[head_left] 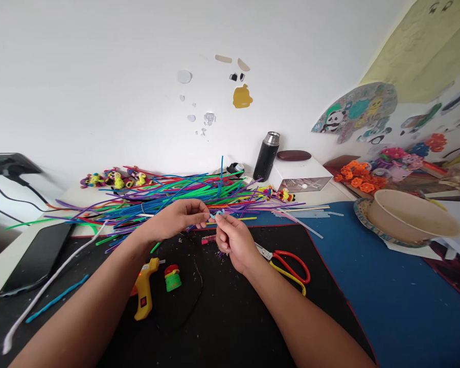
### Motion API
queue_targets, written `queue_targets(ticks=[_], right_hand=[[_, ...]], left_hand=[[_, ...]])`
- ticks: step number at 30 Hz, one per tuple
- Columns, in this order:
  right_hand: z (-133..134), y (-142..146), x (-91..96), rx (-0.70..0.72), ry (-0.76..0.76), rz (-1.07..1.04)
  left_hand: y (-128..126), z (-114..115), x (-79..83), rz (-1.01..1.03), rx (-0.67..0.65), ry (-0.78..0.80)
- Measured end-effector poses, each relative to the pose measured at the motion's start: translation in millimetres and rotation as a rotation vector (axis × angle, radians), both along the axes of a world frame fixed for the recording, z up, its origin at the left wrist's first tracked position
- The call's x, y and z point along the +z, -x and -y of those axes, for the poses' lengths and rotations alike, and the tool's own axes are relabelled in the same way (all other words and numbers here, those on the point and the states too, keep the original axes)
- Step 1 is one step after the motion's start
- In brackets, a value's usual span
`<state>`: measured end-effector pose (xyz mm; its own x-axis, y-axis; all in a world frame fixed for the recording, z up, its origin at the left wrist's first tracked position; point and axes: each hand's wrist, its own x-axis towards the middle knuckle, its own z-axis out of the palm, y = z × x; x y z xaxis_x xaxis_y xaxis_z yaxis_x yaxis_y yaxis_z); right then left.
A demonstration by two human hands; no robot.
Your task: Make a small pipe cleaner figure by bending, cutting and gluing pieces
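Between my hands is a short light-blue pipe cleaner (221, 211), bent into a small curl. My left hand (182, 217) pinches one end of it with thumb and forefinger. My right hand (235, 240) grips it by the curl, its other fingers folded in. Below on the black mat (230, 317) lie a yellow hot glue gun (144, 294) and a small coiled green and red pipe-cleaner piece (172, 278). Scissors (291, 263) with red and yellow handles lie partly behind my right wrist. A twisted blue pipe cleaner (57, 298) rests left of my left forearm.
A heap of coloured pipe cleaners (176, 191) spreads along the wall, with small figures (117, 179) at its left. A phone (38, 258) and white cable (57, 281) lie left. Behind stand a black flask (266, 158) and white box (302, 171); a bowl (414, 217) stands right.
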<state>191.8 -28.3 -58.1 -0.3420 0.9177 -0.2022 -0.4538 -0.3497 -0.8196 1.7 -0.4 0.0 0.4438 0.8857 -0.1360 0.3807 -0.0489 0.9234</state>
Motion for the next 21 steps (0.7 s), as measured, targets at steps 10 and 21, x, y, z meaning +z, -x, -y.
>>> queue_targets(ticks=[10, 21], right_hand=[[-4.3, -2.2, -1.1, -0.063, -0.014, 0.015], [-3.7, -1.6, -1.1, -0.075, -0.014, 0.015]], left_hand=[[4.2, 1.1, -0.1, -0.065, -0.081, 0.034], [2.0, 1.2, -2.2, -0.086, -0.083, 0.006]])
